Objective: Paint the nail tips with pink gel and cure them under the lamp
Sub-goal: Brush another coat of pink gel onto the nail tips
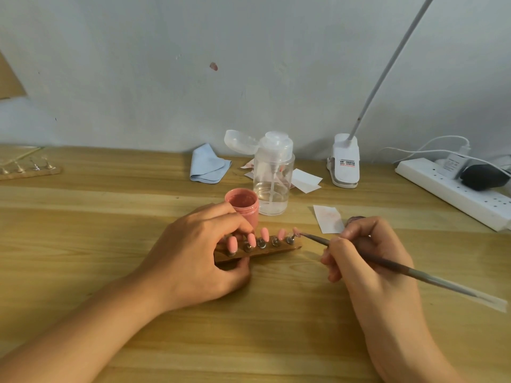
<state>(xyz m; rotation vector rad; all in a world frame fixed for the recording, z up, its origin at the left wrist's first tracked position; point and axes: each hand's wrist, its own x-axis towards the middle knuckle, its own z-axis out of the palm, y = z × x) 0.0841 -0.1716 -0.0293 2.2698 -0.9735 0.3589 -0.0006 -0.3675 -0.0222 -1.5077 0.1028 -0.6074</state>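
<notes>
A wooden holder bar [276, 250] lies mid-table with several pink nail tips [265, 234] standing on metal pegs. My left hand [199, 252] grips the bar's left end, thumb in front and fingers behind. My right hand [367, 252] holds a thin brush [401, 268] like a pen; its bristle end touches the rightmost nail tip [296, 231]. An open jar of pink gel [242, 202] stands just behind the bar.
A clear pump bottle [273, 178] with its lid flipped open stands behind the jar, beside a blue cloth [208, 167] and paper wipes [329, 219]. A clip lamp base [345, 164] sits at the back right, a power strip [453, 189] at far right, another holder [30, 170] at far left.
</notes>
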